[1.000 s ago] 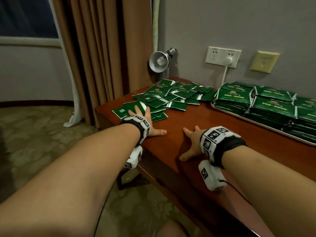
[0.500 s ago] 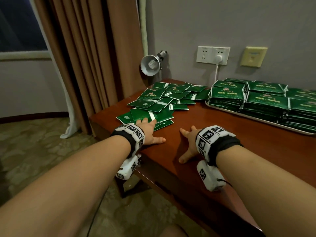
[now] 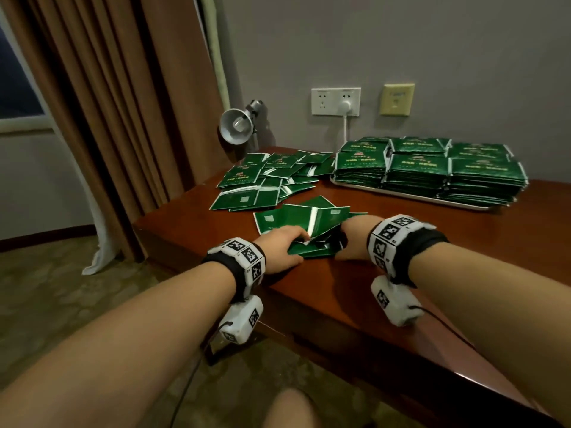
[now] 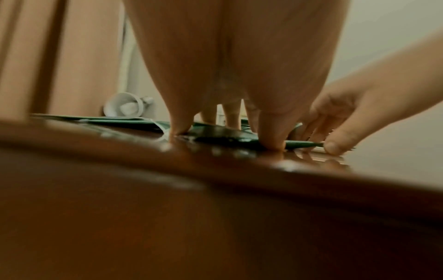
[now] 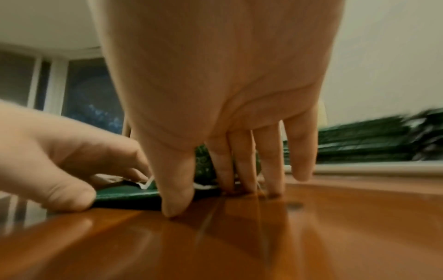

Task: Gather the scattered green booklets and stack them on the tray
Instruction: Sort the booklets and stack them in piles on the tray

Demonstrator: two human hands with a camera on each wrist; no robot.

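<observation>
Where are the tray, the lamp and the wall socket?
tray (image 3: 411, 197): head view, bare front rim.
lamp (image 3: 236, 127): head view, inside of the shade.
socket (image 3: 323, 101): head view, left of the white plate.

Dim warm indoor light, glare on tabletop (image 5: 239, 236), blurry warped wrist views.

Bare forearms wear black wristbands (image 3: 230, 267) carrying white marker-printed blocks (image 3: 390, 233), with a white cabled camera unit (image 3: 395, 305) slung beneath each wrist.
</observation>
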